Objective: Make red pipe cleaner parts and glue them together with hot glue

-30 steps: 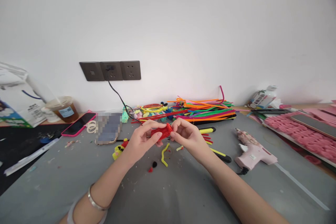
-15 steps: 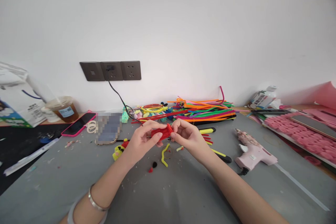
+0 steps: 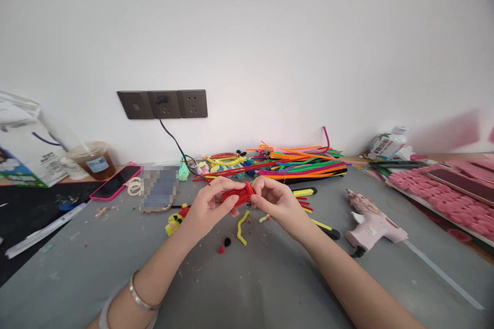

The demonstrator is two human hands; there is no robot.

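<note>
Between my two hands is a small red piece of bent pipe cleaners (image 3: 238, 196), held above the grey table mat (image 3: 247, 288). My left hand (image 3: 214, 203) grips its left side, thumb in front and fingers behind. The fingertips of my right hand (image 3: 274, 201) pinch its right end. Below lie a bent yellow pipe cleaner piece (image 3: 241, 229), a black pompom (image 3: 227, 241) and a red scrap (image 3: 221, 250). Partly hidden behind my left wrist is a yellow and red fuzzy figure (image 3: 174, 223).
Behind my hands lies a pile of coloured pipe cleaners (image 3: 304, 162). A pink glue gun (image 3: 372, 226) rests at the right, near a pink keyboard (image 3: 443, 190). Phones (image 3: 116, 183) and a lidded drink cup (image 3: 94, 160) stand left. Yellow-black handles (image 3: 328, 229) show beside my right forearm.
My hands and the red piece have hardly moved. At the far right, the pink shape against the wall has shifted and is blurred.
</note>
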